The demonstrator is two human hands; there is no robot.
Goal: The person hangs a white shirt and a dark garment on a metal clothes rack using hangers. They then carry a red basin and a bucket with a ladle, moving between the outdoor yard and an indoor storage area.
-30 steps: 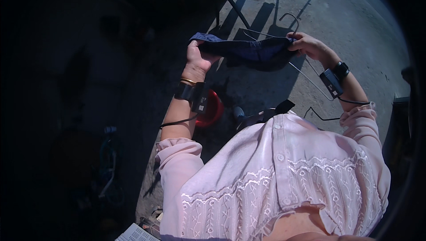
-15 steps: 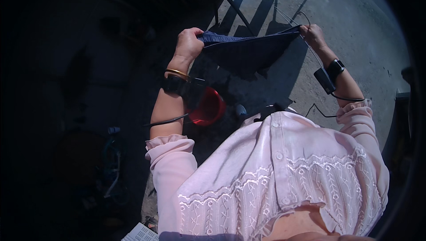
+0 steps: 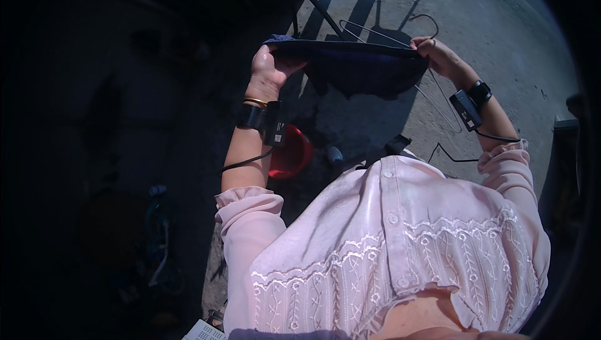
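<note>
Your left hand (image 3: 268,69) has its fingers clamped on the upper left corner of the dark blue cloth (image 3: 360,67), partly hidden by the fabric; your right hand (image 3: 439,58) has its fingers closed on the upper right corner. The cloth spans the gap between them, top edge nearly straight, the rest hanging below. Expect it to handle as light, soft and limp, folding wherever you leave it unsupported; you can't tell whether it is damp. Those two corners look the best holds, with gentle tension between them. Behind the cloth, at your right fingers, is a thin wire hanger (image 3: 437,25), its hook rising above them; it should feel stiffer than the cloth. Against half a second ago, your left wrist has rolled to show its inner side, the cloth sags less deeply, and one hanger arm now runs behind the top edge toward your left fingers. Farther off, below your left fingers, a red basin (image 3: 291,152) stands on the ground (image 3: 507,46)
</note>
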